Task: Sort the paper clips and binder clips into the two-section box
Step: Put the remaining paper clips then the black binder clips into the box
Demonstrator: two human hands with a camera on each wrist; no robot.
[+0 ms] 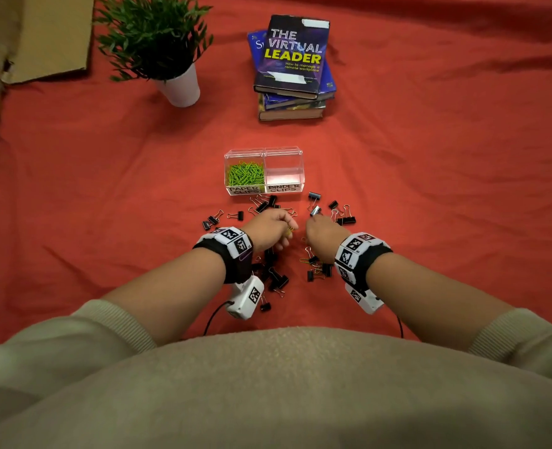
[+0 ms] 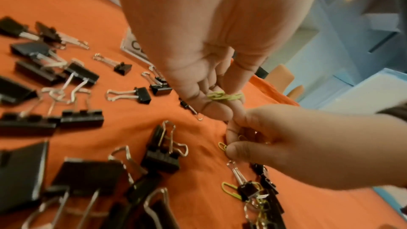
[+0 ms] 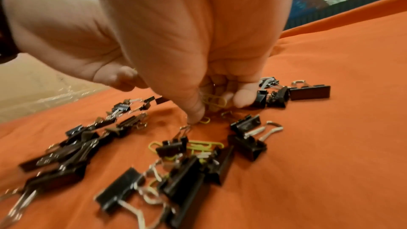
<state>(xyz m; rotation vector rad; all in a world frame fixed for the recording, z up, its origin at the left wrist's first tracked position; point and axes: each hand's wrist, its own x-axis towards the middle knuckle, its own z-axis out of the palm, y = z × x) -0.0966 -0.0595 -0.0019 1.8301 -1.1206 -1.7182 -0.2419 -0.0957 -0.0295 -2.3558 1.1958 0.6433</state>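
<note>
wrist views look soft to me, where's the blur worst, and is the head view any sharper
Left wrist view: the nearest binder clips along the bottom edge smear most, while the green paper clips in the left hand stay readable. Right wrist view: soft all over, the right hand fills the top. Head view: sharper, the box labels are legible, its edges bowed by the wide lens.

The cloth (image 1: pixel 430 176) underneath is matt orange-red fabric, softly creased. The box (image 1: pixel 263 152) is clear glossy plastic with paper labels. The binder clips (image 2: pixel 82 118) are matt black with shiny wire handles; the paper clips (image 1: pixel 245 174) have smooth green coating.
</note>
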